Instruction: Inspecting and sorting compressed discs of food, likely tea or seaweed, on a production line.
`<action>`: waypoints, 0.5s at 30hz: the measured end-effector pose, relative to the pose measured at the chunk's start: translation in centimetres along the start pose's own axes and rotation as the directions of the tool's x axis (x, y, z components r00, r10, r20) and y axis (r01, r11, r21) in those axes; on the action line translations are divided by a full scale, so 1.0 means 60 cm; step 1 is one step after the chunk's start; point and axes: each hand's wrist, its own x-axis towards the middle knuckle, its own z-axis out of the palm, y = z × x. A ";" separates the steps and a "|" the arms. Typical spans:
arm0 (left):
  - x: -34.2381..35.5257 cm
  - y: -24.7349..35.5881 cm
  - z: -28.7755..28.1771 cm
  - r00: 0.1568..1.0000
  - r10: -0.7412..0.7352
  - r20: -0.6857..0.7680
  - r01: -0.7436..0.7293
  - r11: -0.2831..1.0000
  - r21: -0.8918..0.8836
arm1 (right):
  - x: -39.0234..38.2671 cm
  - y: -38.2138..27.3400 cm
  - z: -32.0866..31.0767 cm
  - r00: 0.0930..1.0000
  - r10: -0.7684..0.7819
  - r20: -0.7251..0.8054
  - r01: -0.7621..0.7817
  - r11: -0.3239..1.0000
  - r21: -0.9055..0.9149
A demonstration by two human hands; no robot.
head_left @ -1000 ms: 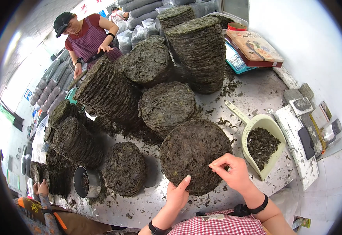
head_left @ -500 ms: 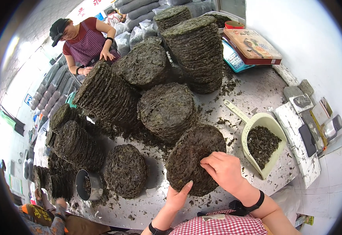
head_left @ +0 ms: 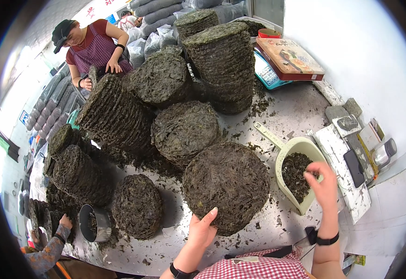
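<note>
A round, flat cake of what looks like dried dark seaweed (head_left: 226, 186) is tilted up in front of me. My left hand (head_left: 202, 230) grips its lower left edge, thumb on the top face and fingers underneath. My right hand (head_left: 324, 183) is off the cake, raised over a pale green dustpan (head_left: 284, 179) that holds dark scraps (head_left: 298, 176). Its fingers are curled toward the thumb; anything pinched between them is too small to make out. Left of the cake lies a smaller round seaweed stack (head_left: 138, 207), and a wider one (head_left: 186, 130) stands behind.
Tall seaweed stacks (head_left: 224, 65) fill the table's far side. A metal cylinder (head_left: 101, 223) stands front left, and a box on a scale (head_left: 291, 58) at back right. A phone (head_left: 353, 167) lies at right. One co-worker (head_left: 98, 49) handles seaweed across the table; another's sleeve (head_left: 45, 255) reaches in at lower left.
My right hand has left the cake's surface and moved right, over the dustpan. The left hand keeps hold of the cake. The co-worker across the table has tilted up a disc.
</note>
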 end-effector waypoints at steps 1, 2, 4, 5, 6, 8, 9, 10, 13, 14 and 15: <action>0.003 -0.003 0.000 1.000 -0.002 0.011 0.002 1.000 0.001 | -0.008 -0.007 0.025 0.996 -0.088 -0.016 0.086 0.994 -0.070; 0.003 -0.005 -0.001 1.000 -0.002 0.019 0.002 1.000 0.002 | -0.015 -0.015 0.052 0.984 -0.176 -0.024 0.172 0.975 -0.138; -0.002 -0.003 0.001 1.000 0.010 0.014 -0.010 1.000 0.029 | -0.029 -0.044 0.127 0.938 -0.314 0.147 0.337 0.923 -0.183; -0.006 -0.002 0.004 1.000 0.016 0.013 -0.016 0.998 0.054 | -0.034 -0.062 0.156 0.926 -0.324 0.195 0.358 0.918 -0.172; -0.011 -0.003 0.005 1.000 0.029 0.002 -0.029 0.998 0.053 | -0.037 -0.065 0.184 0.909 -0.370 0.191 0.402 0.900 -0.167; -0.022 -0.010 0.012 0.994 0.097 0.048 -0.101 0.992 0.074 | -0.035 -0.067 0.214 0.898 -0.403 0.175 0.438 0.859 -0.266; -0.027 -0.012 0.011 0.991 0.130 0.035 -0.133 0.986 0.102 | -0.035 -0.065 0.222 0.893 -0.411 0.184 0.447 0.859 -0.252; -0.029 -0.015 0.007 0.990 0.142 0.026 -0.144 0.984 0.102 | -0.034 -0.064 0.227 0.896 -0.393 0.204 0.437 0.862 -0.257; -0.030 -0.018 0.003 0.971 0.230 0.071 -0.240 0.951 0.198 | -0.033 -0.058 0.239 0.912 -0.336 0.233 0.388 0.893 -0.230; -0.028 -0.018 0.003 0.971 0.225 0.076 -0.236 0.952 0.197 | -0.034 -0.056 0.239 0.924 -0.295 0.242 0.345 0.917 -0.200; -0.025 -0.018 0.003 0.981 0.187 0.052 -0.193 0.967 0.167 | -0.034 -0.058 0.235 0.925 -0.294 0.239 0.345 0.916 -0.206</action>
